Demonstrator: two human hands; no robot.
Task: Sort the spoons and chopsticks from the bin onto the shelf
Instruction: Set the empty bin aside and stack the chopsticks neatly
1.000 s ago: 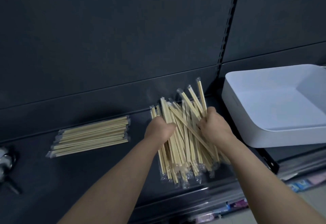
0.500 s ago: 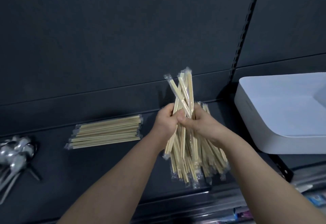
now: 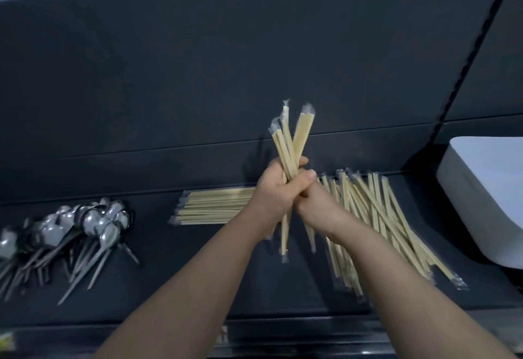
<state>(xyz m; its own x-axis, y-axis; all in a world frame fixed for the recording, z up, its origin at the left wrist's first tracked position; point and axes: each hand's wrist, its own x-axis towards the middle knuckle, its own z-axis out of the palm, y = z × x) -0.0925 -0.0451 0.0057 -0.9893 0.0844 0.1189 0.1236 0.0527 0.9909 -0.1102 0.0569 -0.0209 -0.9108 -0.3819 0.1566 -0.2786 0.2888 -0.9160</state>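
Note:
A small bundle of wrapped wooden chopsticks [image 3: 293, 138] stands nearly upright above the dark shelf [image 3: 198, 282]. My left hand [image 3: 276, 191] and my right hand [image 3: 311, 200] both grip it at its middle, pressed together. To the right a loose messy pile of wrapped chopsticks [image 3: 376, 222] lies on the shelf. Behind my left hand a neat row of chopsticks [image 3: 209, 207] lies sideways. A heap of metal spoons [image 3: 70, 231] lies at the far left. The white bin [image 3: 486, 194] sits at the right edge.
A dark back panel [image 3: 198, 75] rises behind the shelf, with a slotted upright [image 3: 464, 70] at the right. The shelf's front lip [image 3: 283, 330] runs along the bottom, with coloured packages below it.
Both hands have lifted a bundle out of the loose pile and raised it upright. The view has swung left, bringing the spoons into sight and pushing the bin to the right edge.

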